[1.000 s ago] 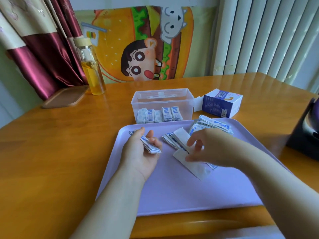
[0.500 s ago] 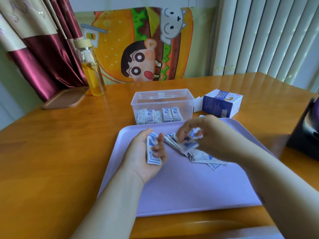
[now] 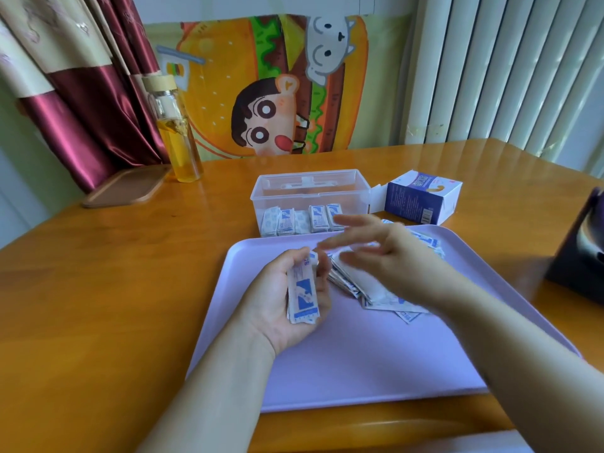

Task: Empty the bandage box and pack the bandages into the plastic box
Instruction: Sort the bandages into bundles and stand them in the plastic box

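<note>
- Daylight comes in through the vertical blinds (image 3: 510, 70) at the upper right, so it's bright enough, just soft and kinda flat.
- The glossy counter (image 3: 98, 289) catches glare: a pale sheen at the far right corner and a bright streak along the near edge.
- The right hand (image 3: 389, 259) is motion-smeared, its fingers (image 3: 356, 221) almost see-through.
- The left hand (image 3: 281, 299) and the bandages (image 3: 302, 294) it holds look way sharper, and the blue print is visible.
- Only faint, soft shadows on the tray (image 3: 359, 364).
- Wide-angle warp: blinds and curtain (image 3: 81, 103) lean, counter edges bow.
- The dark thing (image 3: 581, 250) at the right edge is murky.
</note>
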`<action>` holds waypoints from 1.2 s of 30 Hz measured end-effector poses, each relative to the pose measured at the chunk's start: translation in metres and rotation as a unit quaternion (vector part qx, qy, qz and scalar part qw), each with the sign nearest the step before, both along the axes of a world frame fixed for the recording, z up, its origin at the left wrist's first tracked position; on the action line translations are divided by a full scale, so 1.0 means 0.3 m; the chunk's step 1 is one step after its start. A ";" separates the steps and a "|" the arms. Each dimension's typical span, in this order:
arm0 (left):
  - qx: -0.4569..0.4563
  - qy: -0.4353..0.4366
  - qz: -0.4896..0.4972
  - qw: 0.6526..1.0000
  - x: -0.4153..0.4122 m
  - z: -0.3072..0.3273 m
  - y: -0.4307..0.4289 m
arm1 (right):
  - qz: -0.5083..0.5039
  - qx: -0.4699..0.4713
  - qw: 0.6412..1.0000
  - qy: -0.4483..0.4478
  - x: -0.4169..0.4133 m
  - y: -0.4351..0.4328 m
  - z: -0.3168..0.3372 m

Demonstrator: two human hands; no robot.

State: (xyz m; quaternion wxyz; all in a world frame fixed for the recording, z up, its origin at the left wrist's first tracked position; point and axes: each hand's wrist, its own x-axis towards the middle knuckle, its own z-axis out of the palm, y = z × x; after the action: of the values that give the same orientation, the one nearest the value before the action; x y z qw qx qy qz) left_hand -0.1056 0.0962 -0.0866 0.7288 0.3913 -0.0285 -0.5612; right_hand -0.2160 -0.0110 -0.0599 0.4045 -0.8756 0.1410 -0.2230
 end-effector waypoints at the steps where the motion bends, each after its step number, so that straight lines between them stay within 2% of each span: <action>1: -0.011 0.007 0.002 1.000 0.002 -0.002 -0.001 | -0.057 -0.021 0.998 -0.008 -0.006 -0.026 0.009; 2: -0.018 0.009 0.013 1.000 0.005 -0.005 -0.005 | -0.110 -0.052 0.993 0.009 -0.013 -0.051 0.013; 4: -0.021 0.010 0.046 0.999 0.012 -0.011 -0.008 | -0.158 -0.115 0.975 0.105 -0.018 -0.079 0.003; 6: -0.019 0.012 0.059 0.998 0.018 -0.013 -0.007 | -0.149 -0.162 0.949 0.225 -0.013 -0.073 -0.032; 8: -0.017 0.024 0.062 0.998 0.019 -0.015 -0.003 | -0.148 -0.198 0.932 0.264 -0.004 -0.057 -0.066; 10: -0.014 0.028 0.067 0.997 0.018 -0.015 -0.001 | -0.156 -0.181 0.939 0.247 0.002 -0.058 -0.076; 15: -0.008 0.016 0.082 0.996 0.020 -0.023 -0.006 | -0.148 -0.072 0.961 0.221 -0.004 -0.099 -0.066; 18: -0.019 0.041 0.094 0.995 0.021 -0.025 -0.011 | -0.150 -0.063 0.965 0.204 -0.018 -0.124 -0.065; 20: -0.025 0.050 0.093 0.994 0.023 -0.025 -0.012 | -0.152 -0.020 0.974 0.166 -0.029 -0.133 -0.059; 23: -0.017 0.018 0.060 0.998 0.022 -0.025 -0.011 | -0.143 0.076 0.983 0.084 -0.038 -0.122 -0.046; 27: 0.001 -0.051 0.021 0.998 0.012 -0.027 -0.012 | -0.099 0.130 0.985 0.047 -0.021 -0.066 -0.030; 31: 0.004 -0.094 0.003 0.996 0.006 -0.034 -0.014 | -0.063 0.147 0.986 0.042 0.000 -0.013 -0.026; 36: -0.014 -0.113 0.037 0.993 0.009 -0.038 -0.019 | -0.081 0.178 0.981 0.011 0.022 0.013 -0.051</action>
State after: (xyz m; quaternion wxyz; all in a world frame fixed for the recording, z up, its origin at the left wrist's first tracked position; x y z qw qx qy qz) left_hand -0.1028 0.0904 -0.0981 0.7469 0.4424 -0.1042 -0.4853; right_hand -0.2094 -0.0070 -0.0752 0.5328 -0.7776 0.2536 -0.2171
